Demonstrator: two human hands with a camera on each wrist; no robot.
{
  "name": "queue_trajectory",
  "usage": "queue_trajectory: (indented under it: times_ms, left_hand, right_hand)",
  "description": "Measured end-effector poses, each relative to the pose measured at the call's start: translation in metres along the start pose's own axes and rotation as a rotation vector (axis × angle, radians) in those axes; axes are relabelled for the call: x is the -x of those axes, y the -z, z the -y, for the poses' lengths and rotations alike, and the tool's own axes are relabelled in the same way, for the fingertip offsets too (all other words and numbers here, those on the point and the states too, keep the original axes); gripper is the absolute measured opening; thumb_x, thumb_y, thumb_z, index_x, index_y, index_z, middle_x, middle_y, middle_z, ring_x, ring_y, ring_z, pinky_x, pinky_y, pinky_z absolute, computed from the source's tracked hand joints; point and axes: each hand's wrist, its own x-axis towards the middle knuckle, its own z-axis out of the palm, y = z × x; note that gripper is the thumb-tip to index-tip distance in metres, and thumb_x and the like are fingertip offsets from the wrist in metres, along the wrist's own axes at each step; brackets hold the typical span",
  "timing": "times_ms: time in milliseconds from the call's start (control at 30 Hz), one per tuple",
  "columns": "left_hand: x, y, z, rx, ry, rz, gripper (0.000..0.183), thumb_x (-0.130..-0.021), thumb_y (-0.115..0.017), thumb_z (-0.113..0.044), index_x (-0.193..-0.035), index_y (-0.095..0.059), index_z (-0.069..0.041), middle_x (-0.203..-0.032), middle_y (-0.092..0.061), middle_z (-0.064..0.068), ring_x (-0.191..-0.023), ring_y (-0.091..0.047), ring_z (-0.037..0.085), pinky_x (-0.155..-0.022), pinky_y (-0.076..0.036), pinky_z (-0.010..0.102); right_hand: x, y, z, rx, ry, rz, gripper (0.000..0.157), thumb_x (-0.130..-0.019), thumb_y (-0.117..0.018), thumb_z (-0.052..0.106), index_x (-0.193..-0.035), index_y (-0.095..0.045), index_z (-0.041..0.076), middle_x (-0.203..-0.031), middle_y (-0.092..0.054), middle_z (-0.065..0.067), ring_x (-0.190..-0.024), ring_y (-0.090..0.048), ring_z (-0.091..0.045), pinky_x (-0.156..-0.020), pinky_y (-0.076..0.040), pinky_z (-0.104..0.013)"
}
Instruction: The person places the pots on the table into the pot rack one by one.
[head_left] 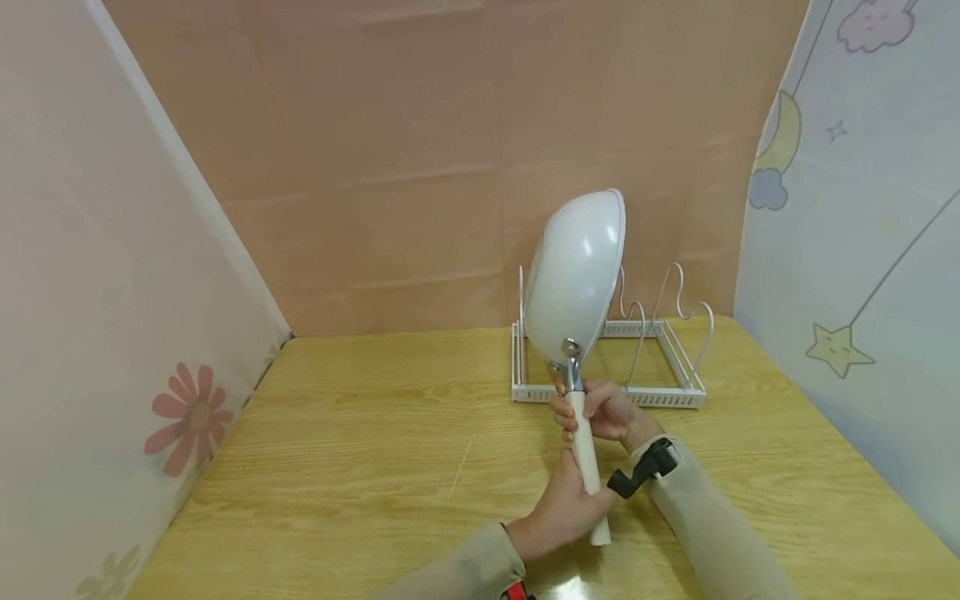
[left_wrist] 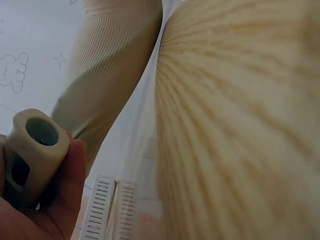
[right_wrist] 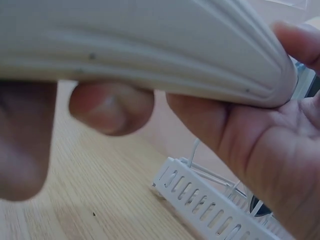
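Note:
A white pan is held up on edge over the table, its bowl upward and its rim to the right. My right hand grips the upper part of its cream handle, just below the metal joint. Lower down, my left hand holds the same handle near its end. The left wrist view shows the handle's hollow end with fingers around it. Up close in the right wrist view, the handle crosses between thumb and fingers. Behind the pan stands a white rack, partly hidden by the bowl.
The rack has upright curved wire dividers and sits at the table's back right. The wooden table stretches to the left. A brown backdrop rises behind, with patterned side panels at left and right.

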Motion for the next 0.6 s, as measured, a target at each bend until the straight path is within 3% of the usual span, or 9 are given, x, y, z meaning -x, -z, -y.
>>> queue_trajectory:
  times_ms: [600]
  left_hand:
    - [-0.0001,0.0001,0.0089,0.011,0.041,0.055,0.043,-0.078,-0.063,-0.005,-0.114,-0.04,-0.002,-0.087,-0.046,0.003,-0.067,-0.049,0.005,-0.062,-0.045,0.021]
  right_hand:
    - [0.0058,0.006,-0.0059,0.024,-0.02,-0.021,0.04,-0.076,-0.038,-0.01,-0.11,-0.047,0.01,-0.092,-0.058,-0.004,-0.086,-0.058,-0.017,-0.082,-0.052,-0.035]
